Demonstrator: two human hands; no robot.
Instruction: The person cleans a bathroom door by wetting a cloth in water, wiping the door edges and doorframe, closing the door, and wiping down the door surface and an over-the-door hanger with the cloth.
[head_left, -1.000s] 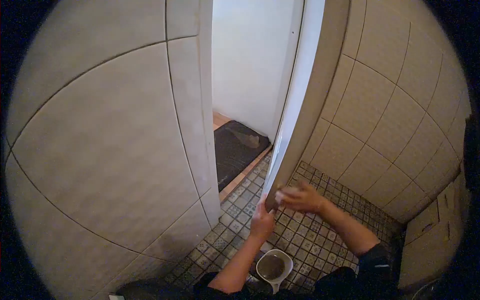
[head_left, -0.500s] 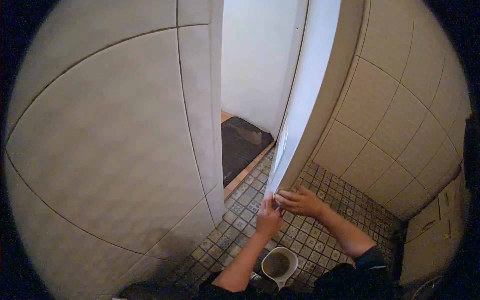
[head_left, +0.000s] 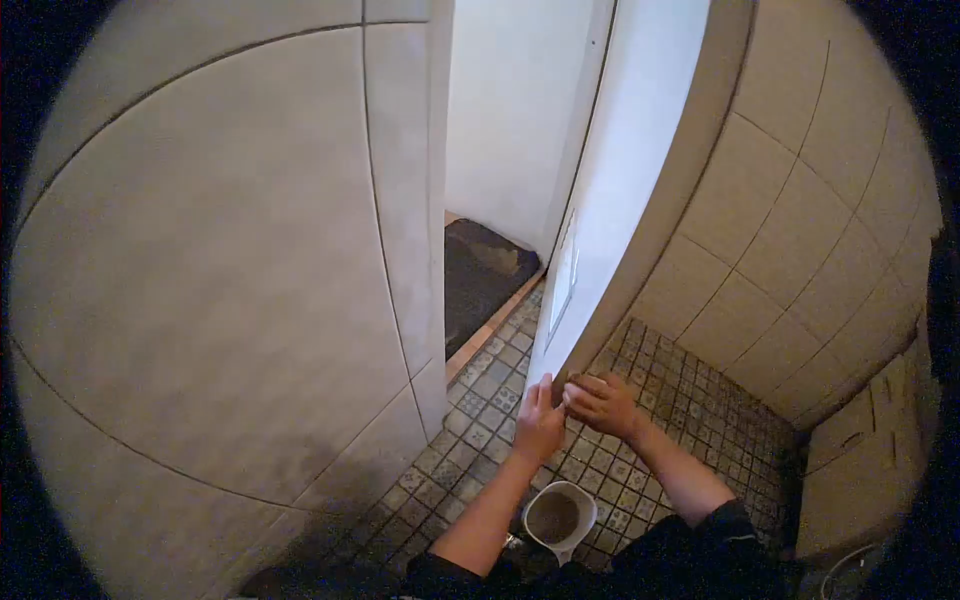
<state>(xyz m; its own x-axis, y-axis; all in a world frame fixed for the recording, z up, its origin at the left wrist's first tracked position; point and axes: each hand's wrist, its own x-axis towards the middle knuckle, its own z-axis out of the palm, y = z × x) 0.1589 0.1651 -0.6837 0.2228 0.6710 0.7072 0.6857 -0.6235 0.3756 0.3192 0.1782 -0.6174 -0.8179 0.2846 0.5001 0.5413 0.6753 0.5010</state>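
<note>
The lower edge region of a white door (head_left: 640, 150) stands in front of me, ajar. My left hand (head_left: 540, 428) grips the door's near edge, its fingers pointing up along the white face. Just to its right, my right hand (head_left: 602, 404) is closed, fingers curled against the door's edge on the tan side. Whatever its fingers hold is too small or hidden to make out. Below both hands, a white dipper (head_left: 575, 490) with a short handle sits on the tiled floor, with something brownish-grey inside.
A large tiled wall (head_left: 230, 250) fills the left side, and another tiled wall (head_left: 790, 210) rises on the right. Past the doorway a dark mat (head_left: 485, 285) lies beyond a wooden strip. Patterned small tiles (head_left: 470, 440) cover the floor. A pale box-like object (head_left: 860, 460) stands at the lower right.
My right hand has shifted slightly right, apart from my left hand. The left hand stays at the door edge. The view has tilted slightly, and the door looks angled a little further right.
</note>
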